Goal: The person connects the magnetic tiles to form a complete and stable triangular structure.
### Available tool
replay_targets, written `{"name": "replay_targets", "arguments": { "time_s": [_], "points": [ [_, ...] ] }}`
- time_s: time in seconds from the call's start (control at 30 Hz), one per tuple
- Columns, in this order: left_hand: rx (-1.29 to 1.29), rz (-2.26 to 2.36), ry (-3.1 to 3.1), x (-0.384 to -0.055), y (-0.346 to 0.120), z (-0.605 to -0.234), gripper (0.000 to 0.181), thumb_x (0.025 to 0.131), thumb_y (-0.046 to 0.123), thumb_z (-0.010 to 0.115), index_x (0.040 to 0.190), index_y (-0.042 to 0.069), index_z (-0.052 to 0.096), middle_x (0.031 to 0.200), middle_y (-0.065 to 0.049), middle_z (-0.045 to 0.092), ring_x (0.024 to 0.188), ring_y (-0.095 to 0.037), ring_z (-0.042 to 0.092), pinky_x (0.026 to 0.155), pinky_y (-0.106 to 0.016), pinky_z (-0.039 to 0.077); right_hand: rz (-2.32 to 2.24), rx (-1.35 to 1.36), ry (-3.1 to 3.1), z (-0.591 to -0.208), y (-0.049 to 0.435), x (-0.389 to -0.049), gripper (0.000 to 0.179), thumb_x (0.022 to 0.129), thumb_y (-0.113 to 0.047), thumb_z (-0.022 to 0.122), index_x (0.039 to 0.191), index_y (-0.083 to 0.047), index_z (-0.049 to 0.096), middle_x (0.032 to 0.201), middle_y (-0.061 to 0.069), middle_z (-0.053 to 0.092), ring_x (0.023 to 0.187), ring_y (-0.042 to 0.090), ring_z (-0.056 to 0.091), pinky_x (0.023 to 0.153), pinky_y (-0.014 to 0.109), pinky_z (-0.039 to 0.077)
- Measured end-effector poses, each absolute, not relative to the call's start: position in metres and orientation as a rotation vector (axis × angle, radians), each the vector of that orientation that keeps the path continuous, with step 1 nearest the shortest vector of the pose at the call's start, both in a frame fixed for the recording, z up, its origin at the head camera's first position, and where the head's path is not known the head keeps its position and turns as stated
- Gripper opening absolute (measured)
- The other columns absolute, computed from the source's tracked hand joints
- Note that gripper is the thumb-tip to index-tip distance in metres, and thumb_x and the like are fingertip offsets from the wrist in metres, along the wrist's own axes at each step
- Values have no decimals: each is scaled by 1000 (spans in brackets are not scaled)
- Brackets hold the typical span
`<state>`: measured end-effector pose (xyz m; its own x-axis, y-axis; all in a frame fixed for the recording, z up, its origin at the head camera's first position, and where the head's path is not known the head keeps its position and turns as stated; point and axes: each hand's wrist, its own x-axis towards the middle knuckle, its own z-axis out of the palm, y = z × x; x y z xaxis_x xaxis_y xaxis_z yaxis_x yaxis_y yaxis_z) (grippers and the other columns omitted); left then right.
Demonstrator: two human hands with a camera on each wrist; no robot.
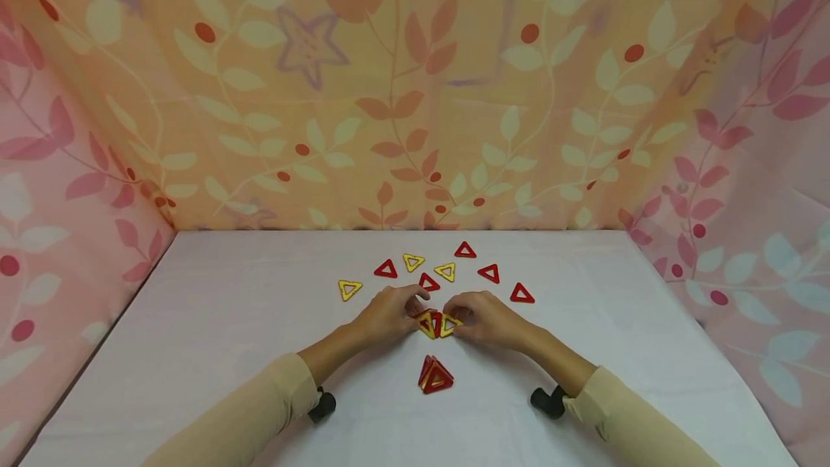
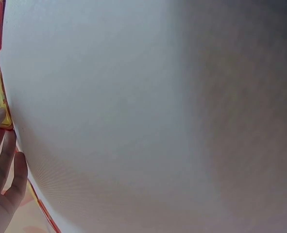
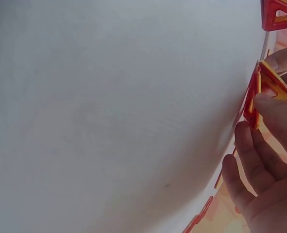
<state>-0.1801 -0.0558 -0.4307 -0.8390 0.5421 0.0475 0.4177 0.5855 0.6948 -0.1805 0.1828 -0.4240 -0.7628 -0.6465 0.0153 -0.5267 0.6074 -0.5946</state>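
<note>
Both hands meet at a small cluster of hollow triangular tiles in mid-table. At its left, my left hand pinches a yellow triangular tile; the left wrist view shows the thumb on the face of that tile. On the other side, my right hand pinches a second yellow triangular tile between thumb and fingers. A red triangular tile stands between the two yellow ones. In the right wrist view the tiles lean together at an angle. Fingers partly hide the back of the cluster.
A small pyramid of red triangular tiles stands nearer the body. Beyond the hands, loose red tiles and yellow tiles lie in an arc on the white tabletop. Patterned curtains enclose the back and sides.
</note>
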Motion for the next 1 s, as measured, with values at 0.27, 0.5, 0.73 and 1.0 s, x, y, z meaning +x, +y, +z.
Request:
{"name": "replay_targets", "arguments": {
  "time_s": [0.27,0.5,0.73,1.0],
  "points": [
    [803,1106,2639,-180,-56,-432,40,85,2,77,121,9,63,99,-1,72,93,-13,66,85,-28,55,-943,-949,2577,-419,182,-182,30,88,-12,77,117,-7,69,111,2,71,95,13,64,87,27,54],
    [810,1109,2637,-180,-57,-432,39,85,2,77,121,8,63,100,-1,72,92,-13,67,86,-28,55,-978,-948,2552,-417,178,-182,30,89,-12,76,117,-5,69,112,5,71,96,15,66,87,30,55],
    [814,1121,2627,-180,-56,-431,39,85,1,77,120,7,63,100,-3,73,92,-14,67,85,-28,55,-983,-968,2573,-417,175,-182,30,88,-11,76,117,-5,68,110,5,71,93,16,66,85,28,55],
    [802,1102,2638,-180,-56,-432,40,85,3,78,122,9,63,101,-1,72,92,-12,67,86,-27,55,-974,-972,2609,-420,170,-183,30,88,-13,77,115,-6,69,101,-1,71,85,8,62,80,25,55]
  ]
}}
